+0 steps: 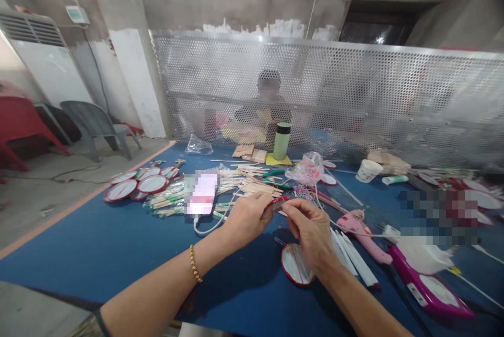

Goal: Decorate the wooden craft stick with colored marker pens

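Showing a red rim and a narrow strip of pale face, a small red-edged piece [281, 201] is tilted nearly edge-on above the middle of the blue table [129, 245]. Its full outline is hidden by fingers. The left hand [252, 217] pinches its left end, thumb and fingers closed together; the right hand [313, 227] grasps the other end between thumb and curled fingertips, with hardly any gap.

Below the right hand, towards the table's near edge, lies a round disc [294, 264], red around the border and whitish inside, partly covered by that hand. Similar red-rimmed discs [153, 183] overlap in a group near the left edge. Wrapped sticks [167, 201] and a lit phone [202, 193] lie between that group and the hands; a green flask [281, 144] stands upright by the far edge.
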`<state>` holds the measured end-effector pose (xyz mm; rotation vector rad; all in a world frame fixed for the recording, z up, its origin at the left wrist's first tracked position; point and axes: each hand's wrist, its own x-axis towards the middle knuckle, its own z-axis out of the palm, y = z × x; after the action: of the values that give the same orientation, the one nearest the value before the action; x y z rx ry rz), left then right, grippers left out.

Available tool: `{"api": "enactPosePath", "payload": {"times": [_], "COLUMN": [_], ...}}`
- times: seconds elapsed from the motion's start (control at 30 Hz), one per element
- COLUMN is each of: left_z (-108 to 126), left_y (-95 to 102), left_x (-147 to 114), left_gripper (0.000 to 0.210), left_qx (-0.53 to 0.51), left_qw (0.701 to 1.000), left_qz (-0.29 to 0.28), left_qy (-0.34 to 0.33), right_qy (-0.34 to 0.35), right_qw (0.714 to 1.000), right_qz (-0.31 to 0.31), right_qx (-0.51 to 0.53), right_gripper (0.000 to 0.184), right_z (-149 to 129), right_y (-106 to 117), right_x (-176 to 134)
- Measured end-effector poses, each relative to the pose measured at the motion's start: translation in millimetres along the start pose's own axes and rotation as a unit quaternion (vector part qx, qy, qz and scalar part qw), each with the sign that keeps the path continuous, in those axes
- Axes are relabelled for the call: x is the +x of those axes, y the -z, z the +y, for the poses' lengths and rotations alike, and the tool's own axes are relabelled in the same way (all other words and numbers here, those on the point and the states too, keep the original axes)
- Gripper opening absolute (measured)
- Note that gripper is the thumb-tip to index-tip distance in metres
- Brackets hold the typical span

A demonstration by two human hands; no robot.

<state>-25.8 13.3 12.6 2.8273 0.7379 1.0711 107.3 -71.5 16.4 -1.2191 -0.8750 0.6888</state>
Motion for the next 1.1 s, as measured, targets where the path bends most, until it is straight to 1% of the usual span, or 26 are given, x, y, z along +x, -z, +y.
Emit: {"api": "enactPosePath", "payload": {"times": [0.2, 0.43, 0.6, 0.8, 0.93, 1.0, 1.07, 1.1], "left_z": [1, 1, -1, -3, -1, -1, -2, -2], "left_y": [1.3, 1.7, 0.0, -2.8, -1.4, 1.3, 4.4, 5.8], "left_x": [2, 1, 1, 0, 1, 4, 7, 9], "left_gripper": [0.016, 0.016, 0.016, 0.013, 0.015, 0.019, 0.02, 0.019], "left_qx": [-0.01, 0.018, 0.009, 0.0, -0.074, -0.138, -0.23, -0.282], "left_qw": [1.0, 1.0, 1.0, 1.0, 0.997, 0.988, 0.963, 0.943], "left_qz": [-0.01, -0.025, -0.015, -0.001, -0.01, -0.02, -0.048, -0.065], "left_qy": [0.022, 0.007, 0.0, 0.002, 0.035, 0.07, 0.131, 0.165], "right_qy": [0.051, 0.075, 0.099, 0.158, 0.173, 0.193, 0.227, 0.244], "right_qw": [0.996, 0.993, 0.988, 0.974, 0.966, 0.957, 0.942, 0.936], "right_qz": [-0.004, -0.015, -0.025, -0.033, -0.047, -0.047, -0.028, -0.01], "right_qx": [-0.066, -0.095, -0.116, -0.16, -0.186, -0.213, -0.246, -0.255], "right_gripper": [0.027, 0.026, 0.025, 0.023, 0.023, 0.028, 0.035, 0.036], "right_z": [5, 7, 7, 6, 8, 7, 4, 2], "right_y": [-1, 2, 4, 3, 4, 7, 12, 15], "right_x": [1, 2, 2, 5, 7, 9, 11, 12]}}
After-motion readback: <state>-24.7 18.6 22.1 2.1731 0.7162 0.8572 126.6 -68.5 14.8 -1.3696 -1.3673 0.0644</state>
